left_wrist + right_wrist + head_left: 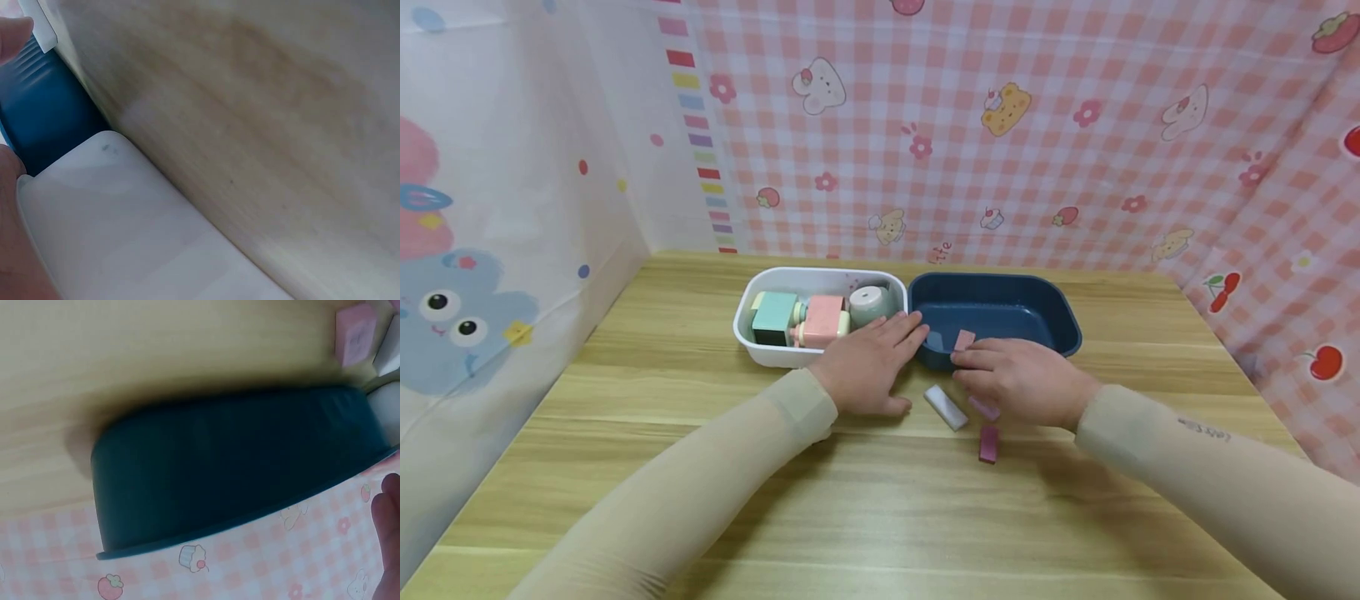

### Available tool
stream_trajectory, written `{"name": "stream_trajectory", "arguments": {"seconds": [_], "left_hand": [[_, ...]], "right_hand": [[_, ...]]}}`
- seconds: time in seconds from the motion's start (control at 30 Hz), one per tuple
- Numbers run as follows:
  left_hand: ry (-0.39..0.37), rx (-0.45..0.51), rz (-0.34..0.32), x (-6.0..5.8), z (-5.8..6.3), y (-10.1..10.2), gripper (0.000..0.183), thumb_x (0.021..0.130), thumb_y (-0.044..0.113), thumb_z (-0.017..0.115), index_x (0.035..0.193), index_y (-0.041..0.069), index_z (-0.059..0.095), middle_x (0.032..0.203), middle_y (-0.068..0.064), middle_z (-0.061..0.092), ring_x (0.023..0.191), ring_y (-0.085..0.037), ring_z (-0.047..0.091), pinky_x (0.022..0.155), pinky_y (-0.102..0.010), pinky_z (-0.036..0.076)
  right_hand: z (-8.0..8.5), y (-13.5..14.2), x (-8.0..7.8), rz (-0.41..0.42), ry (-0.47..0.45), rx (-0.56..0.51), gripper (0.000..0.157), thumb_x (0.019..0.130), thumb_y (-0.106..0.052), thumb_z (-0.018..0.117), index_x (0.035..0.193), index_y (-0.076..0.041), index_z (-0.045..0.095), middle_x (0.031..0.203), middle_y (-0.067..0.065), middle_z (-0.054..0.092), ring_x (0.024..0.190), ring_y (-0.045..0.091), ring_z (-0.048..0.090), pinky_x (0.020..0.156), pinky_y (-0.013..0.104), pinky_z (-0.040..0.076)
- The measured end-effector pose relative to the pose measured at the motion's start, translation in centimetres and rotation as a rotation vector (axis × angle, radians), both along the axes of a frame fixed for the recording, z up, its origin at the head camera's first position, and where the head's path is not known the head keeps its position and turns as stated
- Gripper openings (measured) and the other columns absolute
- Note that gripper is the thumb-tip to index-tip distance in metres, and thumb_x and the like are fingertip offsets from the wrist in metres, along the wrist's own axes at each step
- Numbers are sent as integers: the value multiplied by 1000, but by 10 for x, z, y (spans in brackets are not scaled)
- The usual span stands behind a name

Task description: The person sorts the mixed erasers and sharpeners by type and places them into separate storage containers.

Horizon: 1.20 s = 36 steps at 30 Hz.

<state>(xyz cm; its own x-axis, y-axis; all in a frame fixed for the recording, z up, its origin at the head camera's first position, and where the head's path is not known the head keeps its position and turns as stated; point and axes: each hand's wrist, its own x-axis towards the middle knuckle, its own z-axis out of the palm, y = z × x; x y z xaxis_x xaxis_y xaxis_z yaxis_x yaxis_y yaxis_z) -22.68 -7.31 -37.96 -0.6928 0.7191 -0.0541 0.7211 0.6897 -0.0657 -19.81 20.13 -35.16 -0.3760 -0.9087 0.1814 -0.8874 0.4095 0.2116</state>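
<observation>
My left hand (pixel 868 362) lies with fingers extended over the front right corner of the white bin (pixel 752 354), its fingertips reaching the blue bin's (pixel 1067 317) near edge. At the front of the blue bin, my right hand (pixel 1030 379) pinches a small pink block (pixel 965 340), which overlaps the bin's rim in the head view. Below the right hand, a whitish block (pixel 946 407), a lilac block (pixel 983 407) partly hidden by the fingers, and a magenta block (pixel 988 444) lie on the table.
Inside the white bin are a mint square bottle (pixel 775 317), a pink square bottle (pixel 824 321) and a grey-green round container (pixel 868 304). Both bins stand side by side on the wooden table (pixel 865 517). Patterned cloth (pixel 1037 167) hangs behind and on both sides.
</observation>
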Motion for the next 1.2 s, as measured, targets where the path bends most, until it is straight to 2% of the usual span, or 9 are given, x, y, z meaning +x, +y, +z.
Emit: {"name": "stream_trajectory", "arguments": {"seconds": [0.23, 0.5, 0.8, 0.9, 1.2], "left_hand": [[-12, -8, 18, 0, 0, 0, 109, 91, 70, 64, 170, 12, 17, 179, -9, 12, 165, -27, 15, 135, -40, 15], [-10, -10, 25, 0, 0, 0, 109, 91, 70, 64, 170, 12, 18, 179, -10, 13, 165, -27, 16, 135, -40, 16], [-15, -4, 23, 0, 0, 1, 108, 91, 70, 64, 170, 12, 17, 179, -8, 12, 165, -26, 15, 135, -40, 16], [-16, -2, 22, 0, 1, 2, 108, 91, 69, 64, 170, 12, 17, 179, -8, 12, 165, -26, 15, 135, -40, 16], [-18, -7, 26, 0, 0, 1, 108, 91, 70, 64, 170, 13, 18, 179, -8, 12, 165, -27, 16, 135, -40, 16]], "right_hand": [[-10, 7, 7, 29, -24, -26, 28, 86, -20, 88, 111, -12, 80, 123, 8, 78, 112, 24, 73, 93, 41, 64], [-11, 7, 13, -30, -135, 28, 35, 90, -24, 84, 123, -16, 77, 133, 8, 74, 122, 25, 70, 101, 43, 61], [-17, -4, 12, -35, -238, 77, 45, 97, -28, 77, 140, -16, 70, 143, 7, 69, 130, 25, 67, 107, 45, 57], [-20, -7, 10, -42, -275, 86, 42, 99, -27, 75, 140, -18, 70, 145, 5, 68, 132, 24, 66, 109, 44, 56], [-25, -13, 7, -52, -284, 141, 36, 100, -22, 73, 135, -16, 72, 145, 3, 68, 132, 26, 66, 110, 45, 56]]}}
